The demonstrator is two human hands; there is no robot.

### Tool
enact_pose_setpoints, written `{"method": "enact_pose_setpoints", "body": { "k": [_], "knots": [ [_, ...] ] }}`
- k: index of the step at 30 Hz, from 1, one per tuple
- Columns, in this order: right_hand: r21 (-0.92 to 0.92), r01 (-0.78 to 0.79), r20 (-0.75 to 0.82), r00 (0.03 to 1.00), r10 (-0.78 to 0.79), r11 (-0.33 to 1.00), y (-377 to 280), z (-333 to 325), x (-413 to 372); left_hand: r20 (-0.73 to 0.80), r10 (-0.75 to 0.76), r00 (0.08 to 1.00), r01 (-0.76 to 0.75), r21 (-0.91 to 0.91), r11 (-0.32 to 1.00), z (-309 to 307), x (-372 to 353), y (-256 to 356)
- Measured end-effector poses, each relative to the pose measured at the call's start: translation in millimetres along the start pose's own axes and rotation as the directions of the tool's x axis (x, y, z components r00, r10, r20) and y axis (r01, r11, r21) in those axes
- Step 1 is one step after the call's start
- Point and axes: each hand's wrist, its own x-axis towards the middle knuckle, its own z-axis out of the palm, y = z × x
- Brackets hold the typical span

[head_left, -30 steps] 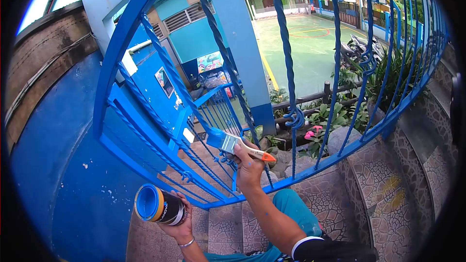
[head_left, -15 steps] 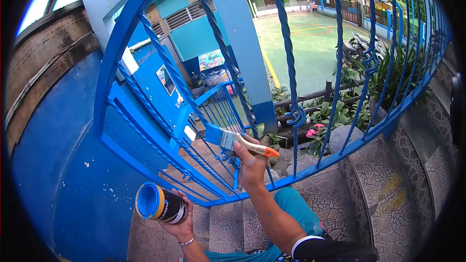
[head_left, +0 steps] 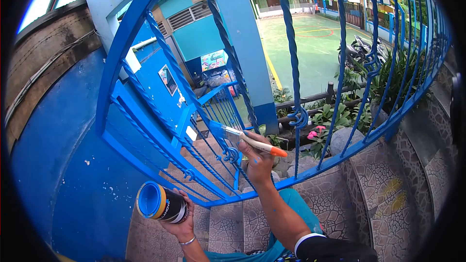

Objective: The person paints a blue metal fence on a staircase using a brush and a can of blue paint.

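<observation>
My right hand (head_left: 258, 161) is closed around the pale handle of a paintbrush (head_left: 257, 143) with an orange tip. Its bristles, covered in blue paint, lie against a twisted bar of the blue metal railing (head_left: 291, 182), just above a curled ornament (head_left: 232, 155). Lower left, my left hand (head_left: 182, 221) holds a black paint can (head_left: 171, 207), tilted so that its open top faces me. Blue paint (head_left: 150, 199) coats the inside of the can, and a yellow-orange band runs below its rim.
Stone-patterned steps (head_left: 335, 204) curve down around the railing. A blue wall (head_left: 63, 174) stands to the left. Beyond the bars are a blue pillar (head_left: 240, 34), plants, a grey rock (head_left: 346, 140), a parked motorcycle (head_left: 361, 53) and a green court (head_left: 310, 48).
My right hand has shifted slightly right and down, and the brush has turned a little, its bristles now on the bar. The left hand and can are nearly unmoved.
</observation>
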Motion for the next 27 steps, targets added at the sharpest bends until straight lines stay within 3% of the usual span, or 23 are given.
{"method": "enact_pose_setpoints", "body": {
  "k": [2, 6, 10, 13, 16, 19, 23, 26, 27],
  "knots": [
    [-0.001, -0.027, -0.009, 1.000, 0.027, 1.000, 14, -7, 3, 0.031, 0.009, 0.999, -0.010, 0.019, 1.000, 3, -1, -4],
    [-0.264, 0.065, -0.033, 0.997, -0.076, 0.962, 18, -32, -6, 0.081, 0.011, 0.997, -0.017, 0.069, 0.997, -2, -3, -2],
    [-0.139, 0.290, 0.013, 0.957, -0.291, 0.947, -10, -4, 2, 0.058, 0.016, 0.998, -0.019, 0.047, 0.999, -2, 0, -3],
    [-0.132, 0.509, 0.183, 0.856, -0.484, 0.851, -25, 29, 21, 0.030, 0.012, 0.999, -0.013, 0.023, 1.000, 0, 0, -4],
    [-0.225, 0.794, 0.395, 0.604, -0.692, 0.565, -27, 48, 38, 0.017, 0.007, 1.000, -0.007, 0.002, 1.000, 3, 0, -5],
    [-0.331, 0.809, 0.589, 0.579, -0.564, 0.486, -8, 26, 32, 0.044, 0.001, 0.999, -0.002, 0.013, 1.000, 0, -3, -3],
    [-0.430, 0.781, 0.636, 0.618, -0.462, 0.452, -2, -22, 12, 0.075, 0.007, 0.997, -0.008, 0.015, 1.000, 1, -3, -3],
    [-0.348, 0.721, 0.520, 0.681, -0.516, 0.599, -18, -28, 10, 0.064, 0.022, 0.998, -0.023, 0.016, 1.000, 4, -5, -4],
    [-0.354, 0.664, 0.424, 0.742, -0.519, 0.659, -22, -23, 10, 0.057, 0.021, 0.998, -0.021, 0.010, 1.000, 3, -5, -5]
  ]
}}
